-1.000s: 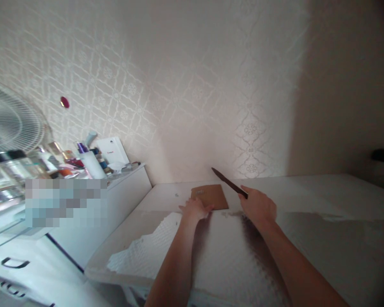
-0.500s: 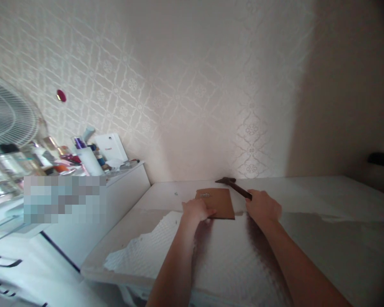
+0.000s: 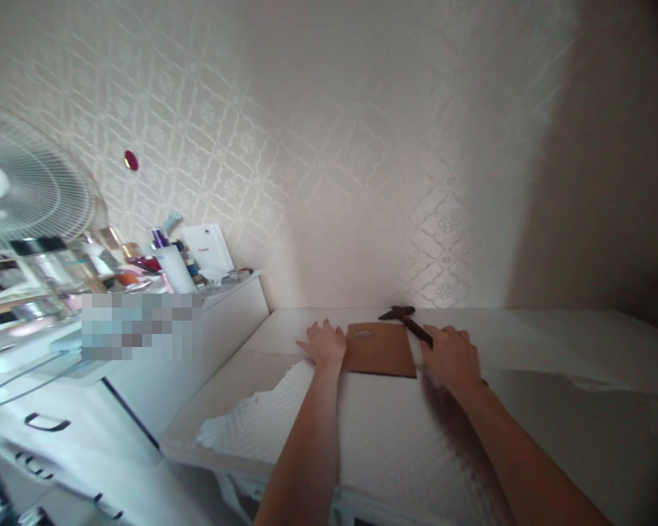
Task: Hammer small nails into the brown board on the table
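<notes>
My left hand [image 3: 323, 343] lies over the table just left of a flat brown square board [image 3: 384, 354], its fingers spread and pointing toward the wall. The side of the hand meets or nearly meets the board's left edge. A small silvery patch [image 3: 365, 334] shows on the board's upper part, too small to make out. In my right hand [image 3: 452, 358], fingers wrap round the handle of a dark hammer [image 3: 403, 314]. The hammer's head is beyond the board's far right corner, close to the wall. What lies under my left fingers is hidden.
A white textured sheet [image 3: 257, 416] with a ragged edge covers part of the white table [image 3: 553, 329]. At left stands a white cabinet [image 3: 219, 332] crowded with bottles [image 3: 174, 269] and a white box [image 3: 208, 247]. A fan [image 3: 44, 175] is behind them. The patterned wall [image 3: 351, 183] bounds the table's back.
My left hand has let go of the brown board and moved left onto the table, its fingers spreading. The right hand keeps the hammer in nearly the same place. The view has shifted slightly.
</notes>
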### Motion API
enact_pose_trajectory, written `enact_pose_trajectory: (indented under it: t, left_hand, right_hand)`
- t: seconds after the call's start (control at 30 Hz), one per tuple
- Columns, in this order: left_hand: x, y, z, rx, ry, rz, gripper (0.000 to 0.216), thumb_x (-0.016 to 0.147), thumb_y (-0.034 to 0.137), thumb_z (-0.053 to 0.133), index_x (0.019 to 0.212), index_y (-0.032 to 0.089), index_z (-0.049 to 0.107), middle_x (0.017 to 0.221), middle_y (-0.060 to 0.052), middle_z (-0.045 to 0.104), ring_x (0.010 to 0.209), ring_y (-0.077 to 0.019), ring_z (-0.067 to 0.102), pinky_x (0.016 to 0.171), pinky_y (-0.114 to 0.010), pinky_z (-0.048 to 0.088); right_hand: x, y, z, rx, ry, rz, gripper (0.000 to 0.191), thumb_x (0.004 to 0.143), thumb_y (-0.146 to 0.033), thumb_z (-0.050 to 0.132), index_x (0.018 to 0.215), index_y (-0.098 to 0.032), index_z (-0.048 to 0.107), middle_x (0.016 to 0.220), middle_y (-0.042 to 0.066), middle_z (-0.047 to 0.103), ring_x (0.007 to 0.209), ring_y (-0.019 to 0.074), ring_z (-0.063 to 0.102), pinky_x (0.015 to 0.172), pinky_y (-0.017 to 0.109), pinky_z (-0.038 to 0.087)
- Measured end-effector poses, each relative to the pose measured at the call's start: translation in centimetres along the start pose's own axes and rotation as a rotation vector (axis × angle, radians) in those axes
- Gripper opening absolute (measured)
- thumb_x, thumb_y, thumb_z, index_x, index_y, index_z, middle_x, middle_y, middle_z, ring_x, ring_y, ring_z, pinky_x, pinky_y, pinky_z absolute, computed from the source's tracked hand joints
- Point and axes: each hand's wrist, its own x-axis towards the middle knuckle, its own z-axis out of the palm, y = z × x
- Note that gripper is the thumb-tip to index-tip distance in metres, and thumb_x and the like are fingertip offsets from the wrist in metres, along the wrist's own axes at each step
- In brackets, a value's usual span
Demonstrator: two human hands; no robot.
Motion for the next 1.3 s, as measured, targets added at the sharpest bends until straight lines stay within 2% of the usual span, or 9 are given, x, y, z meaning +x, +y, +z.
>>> enact_pose_trajectory:
  t: [0.2,0.43,0.53,0.7,0.83,0.93,1.03,1.3]
  left_hand:
    - [0.8,-0.5,1.3,0.010,-0.094,-0.066,0.055,0.092,0.043,0.035,0.143,0.022,0.041,0.154,-0.011,0.029,0.142,-0.0375,0.019,0.107,-0.070,0.016]
    - [0.8,-0.6,1.2,0.043,-0.142,-0.043,0.054,0.093,0.041,0.031,0.139,0.017,0.046,0.154,-0.013,0.030,0.142,-0.0349,0.020,0.108,-0.069,0.014]
    - [0.8,-0.4,1.1,0.051,-0.113,-0.030,0.047,0.093,0.034,0.033,0.132,0.018,0.053,0.150,-0.014,0.038,0.140,-0.0336,0.028,0.108,-0.068,0.017]
    - [0.8,-0.1,0.8,0.081,-0.088,0.011,0.038,0.089,0.019,0.037,0.114,0.018,0.066,0.131,-0.017,0.057,0.131,-0.0326,0.042,0.106,-0.065,0.024]
    - [0.8,-0.1,0.1,0.055,-0.096,-0.013,0.035,0.087,0.012,0.040,0.108,0.018,0.068,0.112,-0.016,0.068,0.116,-0.0272,0.058,0.107,-0.055,0.028]
    - [0.8,-0.2,-0.3,0.030,-0.074,-0.030,0.035,0.086,0.010,0.041,0.106,0.019,0.068,0.107,-0.014,0.070,0.107,-0.0241,0.063,0.103,-0.047,0.035]
    - [0.8,-0.2,-0.5,0.012,-0.055,-0.039,0.034,0.088,0.012,0.042,0.106,0.021,0.068,0.107,-0.012,0.070,0.108,-0.0241,0.062,0.097,-0.043,0.039]
    - [1.1,-0.5,0.1,-0.069,-0.022,-0.039,0.030,0.089,0.014,0.044,0.099,0.023,0.071,0.107,-0.010,0.071,0.111,-0.0266,0.059,0.093,-0.041,0.044]
  right_hand:
    - [-0.3,-1.2,1.1,0.044,-0.006,-0.175,0.043,0.090,-0.026,0.045,0.130,-0.015,0.057,0.115,0.016,0.062,0.108,0.0314,0.052,0.086,0.039,0.042]
    - [-0.6,-1.7,1.8,0.079,-0.045,-0.263,0.042,0.090,-0.025,0.044,0.127,-0.013,0.060,0.112,0.016,0.063,0.109,0.0303,0.051,0.090,0.039,0.040]
    - [-0.6,-1.9,1.9,0.091,-0.062,-0.279,0.042,0.090,-0.024,0.045,0.128,-0.013,0.059,0.112,0.016,0.064,0.110,0.0298,0.051,0.091,0.039,0.040]
    - [-0.6,-2.0,2.0,0.120,-0.070,-0.317,0.042,0.089,-0.023,0.045,0.126,-0.014,0.061,0.113,0.015,0.064,0.111,0.0292,0.052,0.093,0.039,0.041]
    - [-0.6,-1.9,2.8,0.155,-0.042,-0.358,0.043,0.089,-0.023,0.045,0.129,-0.011,0.058,0.118,0.017,0.063,0.114,0.0275,0.053,0.100,0.039,0.039]
    - [-0.8,-1.9,3.6,0.197,-0.031,-0.410,0.048,0.089,-0.023,0.046,0.134,-0.008,0.052,0.128,0.019,0.058,0.120,0.0270,0.051,0.104,0.038,0.037]
    - [-1.0,-2.0,4.3,0.216,-0.064,-0.444,0.049,0.089,-0.022,0.044,0.136,-0.006,0.049,0.134,0.020,0.054,0.125,0.0272,0.048,0.107,0.039,0.036]
    - [-1.2,-2.2,3.7,0.196,-0.146,-0.477,0.046,0.091,-0.023,0.040,0.132,-0.005,0.053,0.136,0.021,0.052,0.128,0.0272,0.047,0.110,0.040,0.033]
